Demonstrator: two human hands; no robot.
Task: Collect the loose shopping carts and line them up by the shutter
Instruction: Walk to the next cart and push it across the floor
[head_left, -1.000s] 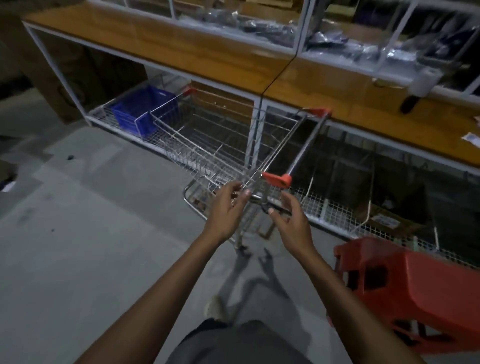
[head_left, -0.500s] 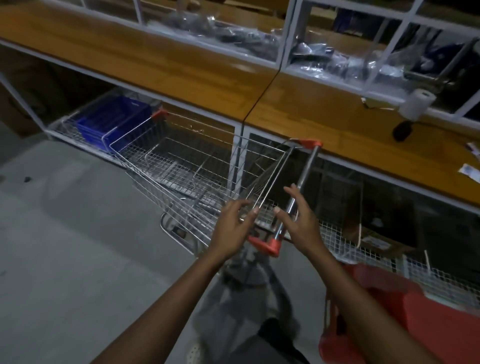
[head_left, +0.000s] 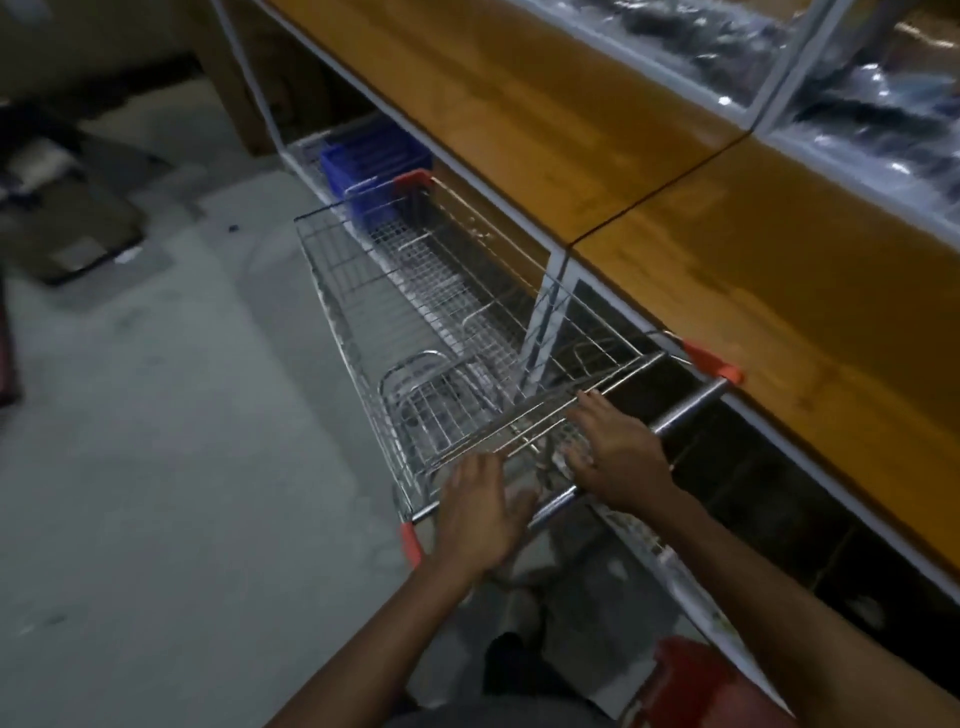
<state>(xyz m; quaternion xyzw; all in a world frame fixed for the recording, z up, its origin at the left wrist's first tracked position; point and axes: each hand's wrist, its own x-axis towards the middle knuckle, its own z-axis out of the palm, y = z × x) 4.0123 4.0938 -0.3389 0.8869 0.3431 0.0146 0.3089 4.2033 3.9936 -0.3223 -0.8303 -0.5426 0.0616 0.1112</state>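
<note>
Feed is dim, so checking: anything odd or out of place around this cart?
Nothing looks damaged or spilled. Flattened cardboard lies loose on the floor ahead left, possibly in the path of the cart.

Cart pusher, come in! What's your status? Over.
Left hand on the handle bar, grip blurred; right hand flat on shopping cart rear flap. Cart empty, alongside wooden counter. Dark clutter on floor, ahead left.

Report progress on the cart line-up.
Done: nothing that shows; no shutter or lined-up row is in view. In hand: one wire cart beside the wooden counter, left hand and right hand resting on its handle end. Left: wheel it to the shutter, then fetch any others.
</note>
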